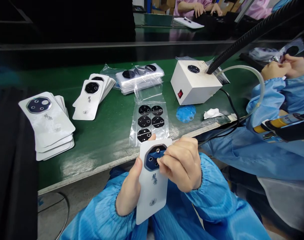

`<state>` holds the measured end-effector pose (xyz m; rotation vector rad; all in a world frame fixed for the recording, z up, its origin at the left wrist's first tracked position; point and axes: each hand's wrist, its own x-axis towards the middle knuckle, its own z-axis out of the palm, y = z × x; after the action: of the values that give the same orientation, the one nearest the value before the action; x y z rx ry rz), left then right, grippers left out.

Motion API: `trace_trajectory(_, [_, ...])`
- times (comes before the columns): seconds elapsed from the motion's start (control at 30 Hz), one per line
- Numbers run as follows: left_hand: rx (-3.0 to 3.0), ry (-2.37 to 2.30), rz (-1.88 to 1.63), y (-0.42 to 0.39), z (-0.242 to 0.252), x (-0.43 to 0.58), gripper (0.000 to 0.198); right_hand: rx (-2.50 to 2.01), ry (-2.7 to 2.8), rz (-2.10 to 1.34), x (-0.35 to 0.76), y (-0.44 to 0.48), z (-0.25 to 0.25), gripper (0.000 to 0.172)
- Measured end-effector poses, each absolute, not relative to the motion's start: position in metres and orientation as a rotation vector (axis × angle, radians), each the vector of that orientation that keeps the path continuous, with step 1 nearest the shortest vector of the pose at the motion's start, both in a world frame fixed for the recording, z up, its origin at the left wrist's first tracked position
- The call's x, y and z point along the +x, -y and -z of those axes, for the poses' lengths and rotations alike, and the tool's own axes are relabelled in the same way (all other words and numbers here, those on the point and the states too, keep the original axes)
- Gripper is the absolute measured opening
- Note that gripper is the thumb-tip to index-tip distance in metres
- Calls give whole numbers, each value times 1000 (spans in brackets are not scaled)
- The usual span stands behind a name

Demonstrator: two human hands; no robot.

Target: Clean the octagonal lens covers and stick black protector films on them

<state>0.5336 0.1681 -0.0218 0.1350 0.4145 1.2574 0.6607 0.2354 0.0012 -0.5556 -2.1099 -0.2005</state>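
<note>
A white panel (153, 196) with a dark octagonal window is held upright in front of the bench edge. My left hand (130, 188) grips its left side, thumb on the front. The closed fingers of my right hand (181, 163) pinch at the right part of the octagon, where a blue film (155, 155) shows; its far edge is hidden by the fingers. Just beyond the panel lies a clear sheet (165, 128) with several black octagonal stickers. Stacks of similar panels, one at the far left (48, 123) and another (87, 106) nearer the middle, rest on the bench.
Plastic-wrapped sheets (139, 80) lie behind the sticker sheet. A white box (194, 83) with a red switch, a black hose (249, 36), blue film pieces (186, 113) and crumpled white tissue (212, 113) are to the right. A co-worker's hands (283, 68) are at the far right.
</note>
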Motion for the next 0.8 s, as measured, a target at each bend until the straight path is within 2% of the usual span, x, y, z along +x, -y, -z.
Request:
trace_trajectory(0.13, [96,-452,-1211,-173,19,532,52,-482,2161,89,664,-226,0,7])
trace_trajectory(0.27, [117,-546,-1219,-180,15,525,66,-465,2192,-228,673,-208,-4,9])
trace_trajectory(0.37, [190,-634,-1279,-184,12,519,64,-415,2096,-515,683,-207,-3,10])
trace_trajectory(0.43, [236,-627,-1279,-184,7,517,61,-533,1968,-595,690,-223,5,9])
trace_trajectory(0.47, [249,-604,-1267,-183,4,516,60,-684,1907,-609,694,-237,11,9])
trace_trajectory(0.53, [261,-540,-1240,-181,-2,517,62,-1140,1653,-399,702,-271,27,10])
trace_trajectory(0.63, [260,-474,-1199,-178,-7,518,65,-1331,1663,-339,716,-322,52,7])
trace_trajectory(0.8, [222,-400,-1128,-180,-5,523,66,-1541,1777,-177,721,-355,70,12])
